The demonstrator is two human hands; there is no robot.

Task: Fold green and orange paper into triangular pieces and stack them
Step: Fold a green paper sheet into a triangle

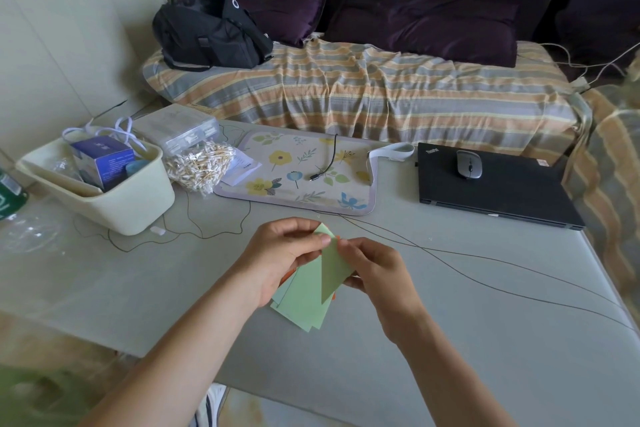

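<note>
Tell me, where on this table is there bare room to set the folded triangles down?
Bare table lies right of the right hand, below the laptop, crossed only by thin wires. The far left is crowded: tub, cotton swabs, floral mat.

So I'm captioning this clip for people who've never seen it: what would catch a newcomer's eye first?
First, the two hands low in the centre: the left hand and right hand pinch a green paper being folded to a point, over more green sheets with a sliver of orange beneath. Next, the closed black laptop at the table's right with a grey mouse on it, and the floral mat behind the hands.
</note>
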